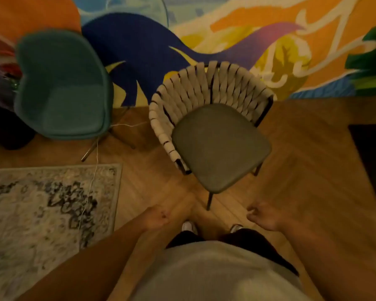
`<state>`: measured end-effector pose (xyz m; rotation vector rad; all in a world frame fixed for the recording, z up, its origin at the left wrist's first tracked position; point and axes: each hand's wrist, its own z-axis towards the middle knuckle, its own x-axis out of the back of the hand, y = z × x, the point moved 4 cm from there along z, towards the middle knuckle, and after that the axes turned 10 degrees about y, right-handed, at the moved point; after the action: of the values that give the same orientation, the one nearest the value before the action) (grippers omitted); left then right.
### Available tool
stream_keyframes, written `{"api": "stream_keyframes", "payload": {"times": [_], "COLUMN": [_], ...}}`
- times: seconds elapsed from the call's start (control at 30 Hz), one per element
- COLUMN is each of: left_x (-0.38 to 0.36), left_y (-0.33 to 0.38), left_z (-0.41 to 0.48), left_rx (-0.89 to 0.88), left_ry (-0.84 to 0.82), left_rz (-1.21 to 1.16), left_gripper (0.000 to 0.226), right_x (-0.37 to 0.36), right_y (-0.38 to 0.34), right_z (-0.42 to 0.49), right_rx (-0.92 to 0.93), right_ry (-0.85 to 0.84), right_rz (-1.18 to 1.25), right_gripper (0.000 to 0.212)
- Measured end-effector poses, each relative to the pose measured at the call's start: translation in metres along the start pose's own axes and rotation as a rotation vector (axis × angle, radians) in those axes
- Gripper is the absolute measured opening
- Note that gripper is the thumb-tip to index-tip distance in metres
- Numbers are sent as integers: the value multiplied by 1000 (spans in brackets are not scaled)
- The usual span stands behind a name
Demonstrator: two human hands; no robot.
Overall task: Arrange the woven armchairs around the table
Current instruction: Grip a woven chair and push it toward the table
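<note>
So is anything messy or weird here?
Only a thin white cable, trailing loose from under the teal chair across the floor and onto the rug. The woven armchair stands upright and looks undamaged.

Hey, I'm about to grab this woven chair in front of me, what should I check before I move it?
1. Hands free: left hand and right hand hold nothing. Ok.
2. Woven armchair upright, seat bare. Ok.
3. Room on its left: teal chair stands apart from it. Ok.
4. Floor: white cable trails from under the teal chair onto the rug. Not ok, likely a trip hazard.
5. Table's spot: not clearly in view. Cannot tell.
</note>
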<state>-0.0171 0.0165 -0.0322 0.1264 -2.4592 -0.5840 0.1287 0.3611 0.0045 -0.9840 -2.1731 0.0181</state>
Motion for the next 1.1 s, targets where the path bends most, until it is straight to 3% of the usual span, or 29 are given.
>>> {"api": "stream_keyframes", "payload": {"times": [0.13, 0.33, 0.57, 0.8, 1.1], "left_x": [-7, 5, 64, 175, 337], "left_y": [5, 9, -27, -67, -116], "left_z": [-6, -22, -1, 72, 158], "left_rx": [-32, 121, 69, 18, 32], "left_ry": [-26, 146, 152, -10, -31], "left_rz": [49, -184, -119, -31, 183], "left_gripper": [11, 10, 13, 18, 10], "right_x": [-9, -18, -10, -30, -36], "right_y": [-5, -7, -39, -120, -263], "right_z": [-3, 12, 38, 64, 87], "right_rx": [10, 35, -23, -245, -239], "right_ry": [-69, -134, -13, 141, 176], "right_rz": [61, 89, 210, 419, 495], "right_gripper": [44, 45, 35, 15, 27]}}
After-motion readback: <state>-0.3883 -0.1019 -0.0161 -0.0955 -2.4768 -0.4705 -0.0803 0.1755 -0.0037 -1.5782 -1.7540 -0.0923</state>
